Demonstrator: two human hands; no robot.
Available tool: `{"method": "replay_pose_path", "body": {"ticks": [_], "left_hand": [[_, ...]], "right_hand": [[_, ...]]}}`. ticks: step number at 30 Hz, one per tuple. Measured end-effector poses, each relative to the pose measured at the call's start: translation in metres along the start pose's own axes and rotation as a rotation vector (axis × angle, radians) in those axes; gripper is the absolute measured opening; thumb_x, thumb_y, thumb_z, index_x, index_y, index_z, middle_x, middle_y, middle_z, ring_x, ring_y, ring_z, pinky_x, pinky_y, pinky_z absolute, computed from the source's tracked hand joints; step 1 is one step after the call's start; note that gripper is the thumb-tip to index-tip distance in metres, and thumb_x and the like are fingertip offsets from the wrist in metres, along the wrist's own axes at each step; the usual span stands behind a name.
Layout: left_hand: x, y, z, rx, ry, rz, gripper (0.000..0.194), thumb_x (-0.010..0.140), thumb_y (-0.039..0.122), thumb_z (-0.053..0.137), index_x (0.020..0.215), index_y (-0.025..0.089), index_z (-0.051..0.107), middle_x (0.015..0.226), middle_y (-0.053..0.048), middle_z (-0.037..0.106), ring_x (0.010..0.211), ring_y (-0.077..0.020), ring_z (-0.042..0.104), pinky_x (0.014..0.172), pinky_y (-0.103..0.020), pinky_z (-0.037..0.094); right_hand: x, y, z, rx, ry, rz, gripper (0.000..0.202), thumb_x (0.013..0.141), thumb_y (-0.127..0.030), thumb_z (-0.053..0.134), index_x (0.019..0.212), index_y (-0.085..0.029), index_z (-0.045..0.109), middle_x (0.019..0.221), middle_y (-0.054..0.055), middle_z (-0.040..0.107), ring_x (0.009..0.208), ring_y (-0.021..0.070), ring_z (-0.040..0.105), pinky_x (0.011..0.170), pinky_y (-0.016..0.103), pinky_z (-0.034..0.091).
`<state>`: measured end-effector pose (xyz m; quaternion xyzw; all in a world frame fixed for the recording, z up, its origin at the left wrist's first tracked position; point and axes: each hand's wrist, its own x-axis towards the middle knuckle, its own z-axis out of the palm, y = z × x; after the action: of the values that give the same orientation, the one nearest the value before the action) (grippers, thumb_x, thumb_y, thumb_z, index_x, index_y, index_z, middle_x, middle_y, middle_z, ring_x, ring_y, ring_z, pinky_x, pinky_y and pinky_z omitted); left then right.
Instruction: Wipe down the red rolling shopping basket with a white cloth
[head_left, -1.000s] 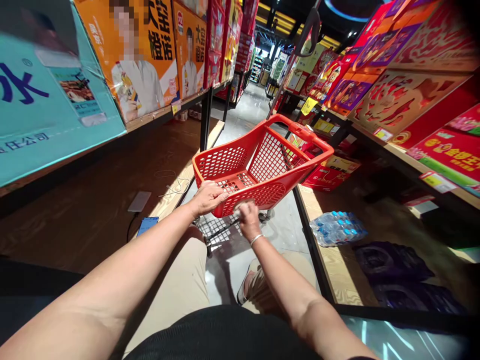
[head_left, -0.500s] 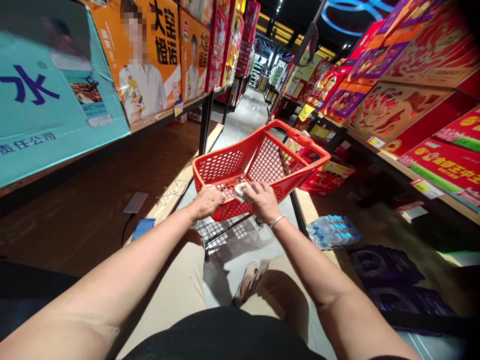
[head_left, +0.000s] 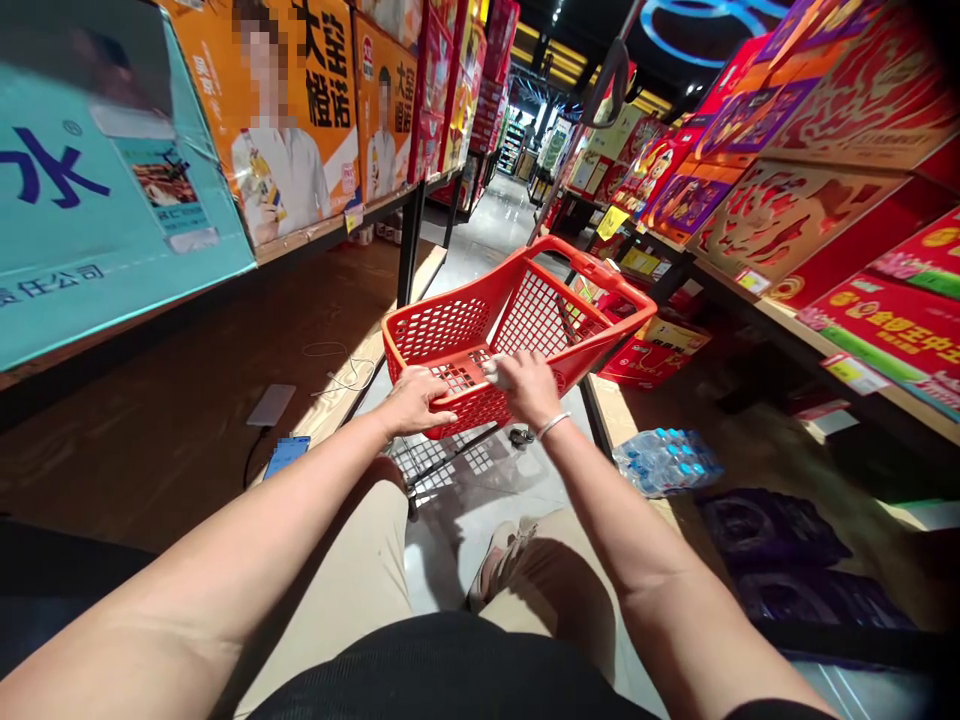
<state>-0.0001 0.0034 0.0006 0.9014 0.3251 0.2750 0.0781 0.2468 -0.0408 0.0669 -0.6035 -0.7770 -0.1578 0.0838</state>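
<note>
Hand on the right [head_left: 529, 387], curled, grips a pale wad [head_left: 492, 370] at the near rim [head_left: 475, 394] of a red cart [head_left: 505, 284], the wearer's 12 o'clock. The left hand [head_left: 415, 401], partly closed, holds that rim. From it, 1 phone [head_left: 287, 457] lies at 8 o'clock; from the right, bottled water [head_left: 666, 462] at 4.

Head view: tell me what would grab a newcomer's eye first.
The bright red cart would likely stand out first, mid-picture, with the left hand on its near rim and the right hand beside it, holding a small pale thing. Next might come the big orange boxes at upper left and the blue-capped bottles low on the right.
</note>
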Motion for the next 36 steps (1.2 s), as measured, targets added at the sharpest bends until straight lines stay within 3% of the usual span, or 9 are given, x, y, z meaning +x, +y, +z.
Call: {"method": "replay_pose_path", "body": {"ticks": [4, 7, 11, 14, 17, 22, 27, 31, 36], "left_hand": [[0.001, -0.002, -0.002, -0.004, -0.014, -0.01, 0.049, 0.087, 0.06, 0.062, 0.062, 0.019, 0.055, 0.065, 0.0, 0.06, 0.067, -0.0165, 0.05, 0.075, -0.034, 0.034], [-0.001, -0.004, -0.008, -0.025, -0.024, 0.009, 0.047, 0.093, 0.059, 0.055, 0.066, 0.02, 0.059, 0.069, -0.001, 0.064, 0.071, -0.0172, 0.052, 0.077, -0.035, 0.034], [0.0, -0.015, -0.016, -0.033, -0.063, -0.015, 0.047, 0.093, 0.06, 0.052, 0.069, 0.02, 0.062, 0.073, -0.002, 0.066, 0.077, -0.0192, 0.054, 0.084, -0.038, 0.035], [0.007, -0.029, -0.02, -0.034, -0.144, -0.046, 0.045, 0.091, 0.061, 0.053, 0.073, 0.021, 0.065, 0.079, -0.004, 0.069, 0.083, -0.0214, 0.056, 0.091, -0.04, 0.037], [0.016, -0.038, -0.026, -0.019, -0.206, -0.131, 0.037, 0.087, 0.055, 0.058, 0.101, 0.024, 0.072, 0.104, -0.005, 0.073, 0.103, -0.026, 0.058, 0.103, -0.044, 0.038], [0.03, -0.023, -0.032, 0.064, -0.181, -0.285, 0.065, 0.086, 0.029, 0.055, 0.15, 0.02, 0.049, 0.139, -0.01, 0.063, 0.128, -0.0294, 0.053, 0.112, -0.043, 0.04], [0.044, 0.003, -0.028, 0.084, -0.207, -0.41, 0.056, 0.099, 0.044, 0.04, 0.148, 0.022, 0.053, 0.138, -0.011, 0.06, 0.127, -0.0318, 0.054, 0.111, -0.045, 0.042], [0.049, 0.006, -0.023, 0.05, -0.194, -0.513, 0.056, 0.107, 0.045, 0.017, 0.137, 0.028, 0.061, 0.125, -0.008, 0.064, 0.118, -0.0292, 0.056, 0.106, -0.047, 0.042], [0.046, 0.001, -0.017, -0.01, -0.132, -0.482, 0.061, 0.108, 0.042, 0.01, 0.134, 0.027, 0.063, 0.125, -0.007, 0.064, 0.118, -0.0264, 0.055, 0.108, -0.046, 0.039]], "right_hand": [[-0.007, -0.032, 0.0, 0.024, -0.008, -0.254, 0.04, 0.097, -0.019, 0.048, 0.135, -0.025, 0.062, 0.122, 0.012, 0.06, 0.103, 0.0257, 0.046, 0.087, 0.037, 0.039], [0.004, 0.012, -0.012, -0.03, -0.088, -0.213, 0.038, 0.097, -0.02, 0.051, 0.132, -0.025, 0.063, 0.119, 0.011, 0.062, 0.101, 0.0244, 0.048, 0.084, 0.035, 0.038], [0.024, 0.087, -0.023, -0.134, -0.149, 0.089, 0.03, 0.095, -0.032, 0.057, 0.122, -0.025, 0.068, 0.117, 0.01, 0.063, 0.101, 0.0251, 0.05, 0.079, 0.033, 0.038], [0.031, 0.1, -0.02, -0.148, -0.141, 0.206, 0.031, 0.094, -0.029, 0.057, 0.123, -0.026, 0.068, 0.121, 0.011, 0.062, 0.107, 0.0268, 0.049, 0.079, 0.033, 0.038], [0.033, 0.083, -0.013, -0.128, -0.116, 0.253, 0.032, 0.093, -0.022, 0.054, 0.122, -0.025, 0.067, 0.122, 0.012, 0.061, 0.113, 0.028, 0.048, 0.079, 0.033, 0.04], [0.032, 0.058, -0.008, -0.098, -0.057, 0.298, 0.034, 0.093, -0.02, 0.051, 0.123, -0.025, 0.066, 0.122, 0.012, 0.059, 0.113, 0.0291, 0.047, 0.081, 0.035, 0.042], [0.022, 0.035, 0.007, -0.031, 0.056, 0.344, 0.043, 0.093, -0.016, 0.048, 0.134, -0.026, 0.06, 0.13, 0.012, 0.057, 0.117, 0.0308, 0.044, 0.085, 0.039, 0.042], [0.009, -0.01, 0.048, 0.037, 0.157, 0.309, 0.045, 0.102, -0.021, 0.039, 0.142, -0.031, 0.056, 0.15, 0.009, 0.045, 0.132, 0.0315, 0.034, 0.099, 0.043, 0.039], [-0.017, -0.056, 0.108, 0.08, -0.034, -0.036, 0.04, 0.106, -0.026, 0.037, 0.138, -0.04, 0.057, 0.153, 0.002, 0.044, 0.137, 0.0274, 0.029, 0.108, 0.046, 0.03]]}}
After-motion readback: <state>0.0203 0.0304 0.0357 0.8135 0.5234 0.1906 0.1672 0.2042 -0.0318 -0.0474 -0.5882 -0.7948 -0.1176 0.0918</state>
